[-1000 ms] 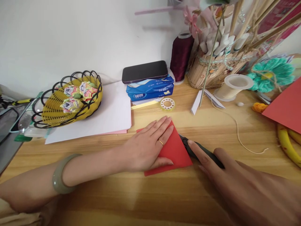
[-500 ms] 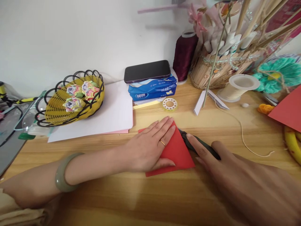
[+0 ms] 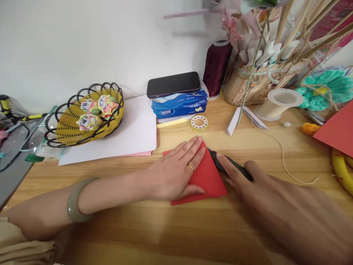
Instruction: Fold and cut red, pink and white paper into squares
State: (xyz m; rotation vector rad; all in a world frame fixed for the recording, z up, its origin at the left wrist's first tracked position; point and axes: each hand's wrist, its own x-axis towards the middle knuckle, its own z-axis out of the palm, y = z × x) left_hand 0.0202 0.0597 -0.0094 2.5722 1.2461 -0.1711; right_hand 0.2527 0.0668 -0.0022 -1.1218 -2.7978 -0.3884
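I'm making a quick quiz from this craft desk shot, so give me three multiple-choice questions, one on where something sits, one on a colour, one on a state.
1. Where does the phone lie?
A. in the basket
B. on the blue tissue pack
C. under the white sheets

2. What colour is the folded paper under the left hand?
A. red
B. green
C. white

3. How is the left hand placed?
A. clenched in a fist
B. lifted off the desk
C. flat, palm down on the paper

Answers: 1 B, the phone rests atop the pack; 2 A, the paper shows red past the fingers; 3 C, its fingers lie spread flat on it.
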